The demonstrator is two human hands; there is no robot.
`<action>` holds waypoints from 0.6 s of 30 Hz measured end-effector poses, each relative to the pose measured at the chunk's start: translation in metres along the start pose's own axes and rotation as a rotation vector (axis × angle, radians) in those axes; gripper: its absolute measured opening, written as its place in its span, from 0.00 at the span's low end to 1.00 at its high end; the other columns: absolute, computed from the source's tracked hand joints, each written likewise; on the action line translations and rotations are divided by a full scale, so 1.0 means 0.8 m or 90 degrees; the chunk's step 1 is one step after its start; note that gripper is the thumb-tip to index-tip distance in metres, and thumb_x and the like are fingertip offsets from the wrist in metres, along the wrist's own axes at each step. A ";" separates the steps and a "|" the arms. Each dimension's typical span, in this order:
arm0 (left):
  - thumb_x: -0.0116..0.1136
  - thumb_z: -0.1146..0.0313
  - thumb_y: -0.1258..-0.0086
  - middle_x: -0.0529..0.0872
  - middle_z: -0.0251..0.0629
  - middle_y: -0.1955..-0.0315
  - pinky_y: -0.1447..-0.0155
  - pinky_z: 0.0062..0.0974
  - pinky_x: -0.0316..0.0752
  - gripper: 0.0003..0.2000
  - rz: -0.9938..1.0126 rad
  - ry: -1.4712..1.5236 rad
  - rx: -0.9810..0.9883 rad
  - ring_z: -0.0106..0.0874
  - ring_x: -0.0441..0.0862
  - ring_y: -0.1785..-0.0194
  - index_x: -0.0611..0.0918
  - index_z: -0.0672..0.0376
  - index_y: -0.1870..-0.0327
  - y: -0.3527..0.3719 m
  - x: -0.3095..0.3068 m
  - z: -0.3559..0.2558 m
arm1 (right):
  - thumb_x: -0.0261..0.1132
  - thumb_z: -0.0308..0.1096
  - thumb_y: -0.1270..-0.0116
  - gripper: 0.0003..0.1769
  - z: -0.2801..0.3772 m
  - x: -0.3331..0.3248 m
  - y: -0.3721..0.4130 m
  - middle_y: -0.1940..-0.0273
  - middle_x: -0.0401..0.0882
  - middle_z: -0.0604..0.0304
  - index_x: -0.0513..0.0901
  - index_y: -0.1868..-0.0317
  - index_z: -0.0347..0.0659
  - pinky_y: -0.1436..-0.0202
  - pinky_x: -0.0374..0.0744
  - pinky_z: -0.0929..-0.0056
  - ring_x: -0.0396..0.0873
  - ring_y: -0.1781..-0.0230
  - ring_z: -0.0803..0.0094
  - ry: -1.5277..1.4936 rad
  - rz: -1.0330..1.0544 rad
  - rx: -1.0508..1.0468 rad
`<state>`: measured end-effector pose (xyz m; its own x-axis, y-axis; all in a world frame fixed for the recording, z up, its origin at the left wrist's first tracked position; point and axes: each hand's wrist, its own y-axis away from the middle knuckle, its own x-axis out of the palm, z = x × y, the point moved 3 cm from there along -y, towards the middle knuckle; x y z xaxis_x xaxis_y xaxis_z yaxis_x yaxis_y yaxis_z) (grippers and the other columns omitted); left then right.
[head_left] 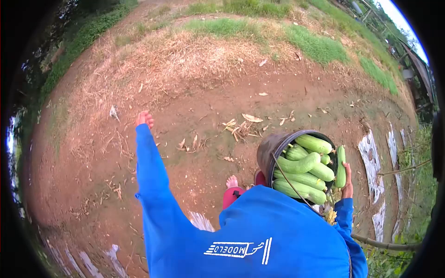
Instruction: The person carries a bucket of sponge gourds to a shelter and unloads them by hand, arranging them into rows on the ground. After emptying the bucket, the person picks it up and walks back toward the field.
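Note:
My right hand (pixel 347 180) holds a long green luffa gourd (pixel 340 167) upright against the outer right side of a dark bucket (pixel 265 153). Several more luffa gourds (pixel 300 164), pale green and faintly striped, fill the bucket to its rim. A thin handle (pixel 283 173) lies across the bucket's near left side. Out to the left, my left hand (pixel 145 119) is stretched away from my body over bare soil, its fingers loosely bent and apart, with nothing visible in them. Blue sleeves cover both arms.
Dry leaves (pixel 238 129) litter the reddish soil near my bare foot (pixel 232 181). Torn pale plastic sheeting (pixel 371 162) lies at the right. A thin pole (pixel 387 243) and green plants stand at lower right. Dry straw (pixel 185 55) and grass patches (pixel 317 45) lie ahead.

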<state>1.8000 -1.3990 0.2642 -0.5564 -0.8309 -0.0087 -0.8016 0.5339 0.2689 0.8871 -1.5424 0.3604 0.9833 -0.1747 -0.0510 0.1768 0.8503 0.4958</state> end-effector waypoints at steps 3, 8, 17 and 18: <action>0.49 0.49 0.32 0.82 0.32 0.65 0.74 0.20 0.71 0.19 0.134 -0.084 0.023 0.21 0.74 0.75 0.78 0.53 0.50 -0.015 0.178 -0.126 | 0.68 0.57 0.48 0.28 0.066 0.045 -0.005 0.68 0.76 0.64 0.79 0.54 0.44 0.73 0.75 0.75 0.75 0.73 0.74 -0.013 -0.010 -0.005; 0.45 0.47 0.28 0.81 0.32 0.61 0.68 0.16 0.74 0.21 0.655 -0.100 -0.070 0.19 0.76 0.69 0.78 0.54 0.48 0.127 0.426 -0.085 | 0.68 0.58 0.48 0.30 0.103 0.072 -0.057 0.68 0.77 0.63 0.79 0.54 0.43 0.73 0.75 0.74 0.76 0.74 0.73 0.005 -0.037 0.048; 0.43 0.43 0.30 0.81 0.33 0.65 0.65 0.28 0.76 0.23 0.594 0.006 -0.491 0.25 0.78 0.68 0.77 0.54 0.52 0.174 0.618 0.023 | 0.68 0.58 0.49 0.33 0.230 0.184 -0.232 0.66 0.78 0.60 0.79 0.53 0.40 0.68 0.76 0.72 0.77 0.71 0.71 -0.003 0.023 0.120; 0.43 0.42 0.30 0.82 0.36 0.67 0.67 0.30 0.78 0.24 0.634 0.085 -0.523 0.29 0.80 0.71 0.77 0.55 0.53 0.160 0.629 0.021 | 0.68 0.59 0.51 0.34 0.229 0.185 -0.256 0.65 0.78 0.59 0.79 0.52 0.40 0.67 0.76 0.71 0.77 0.70 0.70 -0.009 0.011 0.128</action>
<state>1.4139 -1.7465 0.2776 -0.7676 -0.1685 0.6184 0.3363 0.7155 0.6124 0.9882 -1.8333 0.4101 0.9851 -0.1692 -0.0293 0.1462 0.7366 0.6603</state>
